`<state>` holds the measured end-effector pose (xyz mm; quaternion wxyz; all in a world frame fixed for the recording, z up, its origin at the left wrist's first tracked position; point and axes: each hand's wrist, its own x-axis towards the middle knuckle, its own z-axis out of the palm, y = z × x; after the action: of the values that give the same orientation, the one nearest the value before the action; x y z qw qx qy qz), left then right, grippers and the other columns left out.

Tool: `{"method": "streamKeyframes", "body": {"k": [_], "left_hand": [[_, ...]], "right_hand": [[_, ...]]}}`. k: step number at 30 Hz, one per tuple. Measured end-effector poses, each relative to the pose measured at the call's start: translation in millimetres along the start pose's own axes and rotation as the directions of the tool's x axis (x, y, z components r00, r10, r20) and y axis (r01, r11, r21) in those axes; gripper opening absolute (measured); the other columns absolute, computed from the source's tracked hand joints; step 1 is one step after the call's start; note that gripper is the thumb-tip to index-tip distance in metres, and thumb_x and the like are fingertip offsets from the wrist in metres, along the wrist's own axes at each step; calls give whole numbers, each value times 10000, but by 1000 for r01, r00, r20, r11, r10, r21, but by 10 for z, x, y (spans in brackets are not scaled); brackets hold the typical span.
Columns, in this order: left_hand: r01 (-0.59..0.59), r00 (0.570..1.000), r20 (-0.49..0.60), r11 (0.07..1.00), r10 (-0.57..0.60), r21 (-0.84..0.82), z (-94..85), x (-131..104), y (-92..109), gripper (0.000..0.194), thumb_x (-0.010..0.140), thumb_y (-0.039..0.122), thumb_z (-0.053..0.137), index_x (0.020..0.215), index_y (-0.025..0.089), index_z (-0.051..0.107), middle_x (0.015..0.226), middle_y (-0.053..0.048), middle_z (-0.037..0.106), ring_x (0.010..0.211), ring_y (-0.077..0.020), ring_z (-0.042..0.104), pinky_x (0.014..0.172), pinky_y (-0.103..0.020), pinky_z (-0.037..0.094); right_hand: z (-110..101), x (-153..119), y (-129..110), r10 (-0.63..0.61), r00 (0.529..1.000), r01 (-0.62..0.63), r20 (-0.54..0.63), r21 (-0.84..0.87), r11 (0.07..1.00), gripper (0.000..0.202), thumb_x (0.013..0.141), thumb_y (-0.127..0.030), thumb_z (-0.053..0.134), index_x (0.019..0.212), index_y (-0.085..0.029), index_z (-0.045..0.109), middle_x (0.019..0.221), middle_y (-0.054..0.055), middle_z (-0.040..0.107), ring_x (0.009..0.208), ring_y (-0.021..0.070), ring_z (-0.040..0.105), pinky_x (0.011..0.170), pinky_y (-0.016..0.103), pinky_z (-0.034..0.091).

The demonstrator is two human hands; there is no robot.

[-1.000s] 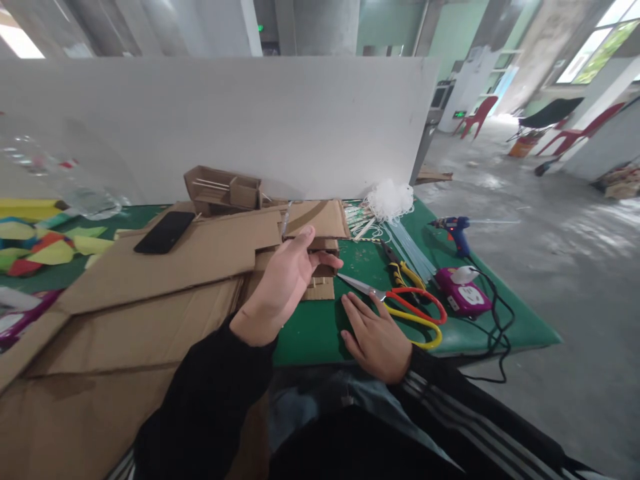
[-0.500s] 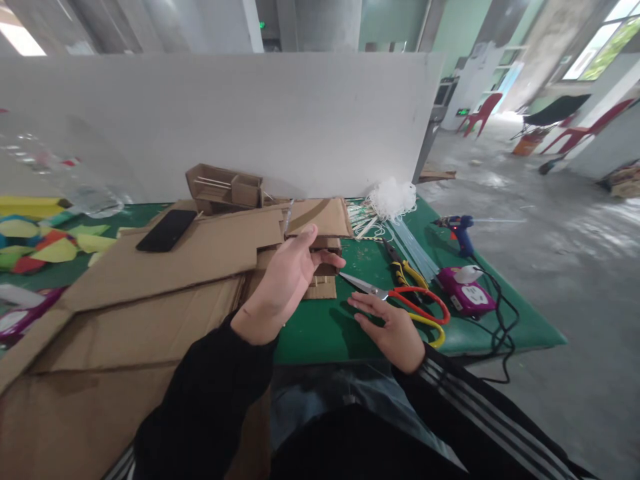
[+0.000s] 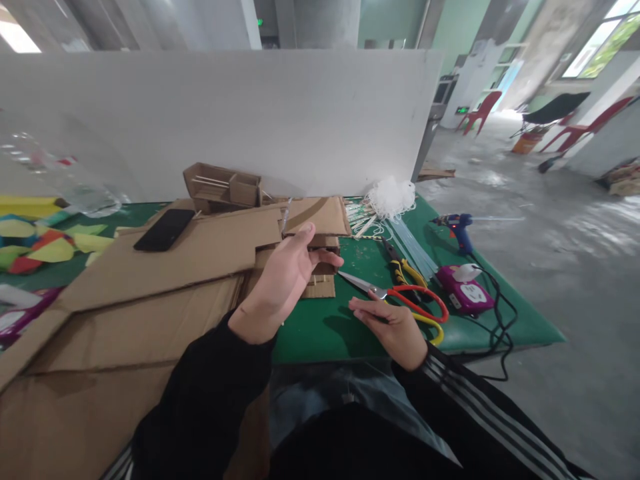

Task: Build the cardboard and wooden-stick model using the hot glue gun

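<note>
My left hand [image 3: 285, 277] is raised over the cardboard pieces, thumb up and fingers apart, holding nothing. Behind its fingers is a small cardboard piece with sticks [image 3: 320, 287], partly hidden. My right hand [image 3: 393, 327] hovers near the front of the green table, empty, its thumb and fingers spread a little. Just beyond it lie scissors [image 3: 367, 285] with one red and one yellow handle, tip pointing left. Black-and-yellow pliers [image 3: 397, 267] rest behind the scissors. A flat cardboard piece [image 3: 320, 215] lies beyond my left hand.
Large cardboard sheets [image 3: 150, 327] cover the left side, with a black phone [image 3: 165, 230] on top. At the right are glue sticks [image 3: 413, 250], a purple power socket [image 3: 465, 290] with a black cable, and a blue glue gun [image 3: 461, 233]. A white board [image 3: 225, 113] stands behind.
My right hand has turned slightly, and its fingers have drawn closer together. My left hand has hardly moved. The view has shifted a little.
</note>
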<state>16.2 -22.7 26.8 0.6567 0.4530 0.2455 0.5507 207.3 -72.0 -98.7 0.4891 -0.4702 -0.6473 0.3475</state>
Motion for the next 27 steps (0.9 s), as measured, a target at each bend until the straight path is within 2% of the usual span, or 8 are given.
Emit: {"method": "streamKeyframes", "body": {"k": [7, 12, 14, 17, 20, 22, 25, 27], "left_hand": [[15, 1000, -4, 1000, -15, 4, -6, 1, 4, 225, 899, 376, 664, 903, 153, 694, 889, -34, 666, 750, -162, 649, 723, -295, 546], [11, 1000, -4, 1000, -11, 0, -1, 11, 5, 209, 887, 354, 678, 886, 146, 693, 894, -31, 669, 719, -150, 643, 743, -298, 546], [17, 1000, -5, 1000, -17, 5, 1, 7, 7, 222, 887, 365, 675, 907, 146, 694, 879, -34, 668, 718, -158, 646, 714, -297, 542], [19, 1000, -4, 1000, -19, 23, 7, -1, 10, 240, 896, 382, 661, 916, 144, 689, 884, -42, 676, 713, -158, 644, 705, -297, 535], [16, 1000, 2, 999, -16, 29, 9, -2, 11, 242, 896, 390, 659, 917, 149, 676, 874, -36, 674, 694, -154, 640, 697, -300, 532], [19, 1000, 5, 1000, -19, 23, 3, 1, 8, 232, 888, 387, 671, 911, 156, 662, 821, -17, 653, 683, -155, 646, 679, -296, 528], [24, 1000, 15, 1000, -24, 18, -15, 5, -1, 224, 889, 387, 672, 875, 166, 639, 778, -4, 641, 681, -156, 656, 672, -290, 524], [21, 999, 27, 1000, -22, 18, -29, 7, -9, 230, 905, 392, 650, 869, 165, 638, 825, -26, 671, 714, -163, 664, 686, -295, 528]], "right_hand": [[18, 1, 12, 50, 999, -49, -10, 36, 998, 109, 826, -303, 725, 895, -305, 810, 972, -10, 808, 1038, 274, 744, 1188, 526, 378], [14, -10, 9, 56, 998, -56, -12, -3, 998, 98, 827, -358, 736, 839, -284, 799, 940, 5, 814, 1028, 273, 746, 1176, 502, 373], [1, -17, -30, 43, 999, -43, -2, -48, 998, 155, 873, -378, 686, 830, -267, 784, 936, 14, 811, 1035, 260, 739, 1124, 460, 422], [-19, -25, -113, 46, 999, -43, 20, -108, 993, 265, 952, -397, 574, 825, -242, 748, 902, 29, 794, 1021, 240, 722, 943, 375, 513], [-28, -30, -166, 34, 999, -30, 23, -146, 989, 320, 983, -382, 513, 784, -224, 706, 804, 28, 766, 872, 212, 711, 804, 333, 513], [-30, -30, -166, 20, 999, -15, 30, -156, 988, 314, 981, -372, 520, 783, -221, 711, 787, 24, 760, 806, 196, 694, 783, 325, 505], [-32, -28, -128, 27, 999, -23, 35, -94, 995, 242, 931, -379, 615, 796, -223, 742, 834, 34, 776, 847, 207, 705, 808, 328, 518], [-32, -24, -99, 46, 999, -45, 26, -32, 998, 197, 877, -385, 689, 779, -224, 747, 849, 43, 778, 868, 221, 710, 817, 339, 528]]}}
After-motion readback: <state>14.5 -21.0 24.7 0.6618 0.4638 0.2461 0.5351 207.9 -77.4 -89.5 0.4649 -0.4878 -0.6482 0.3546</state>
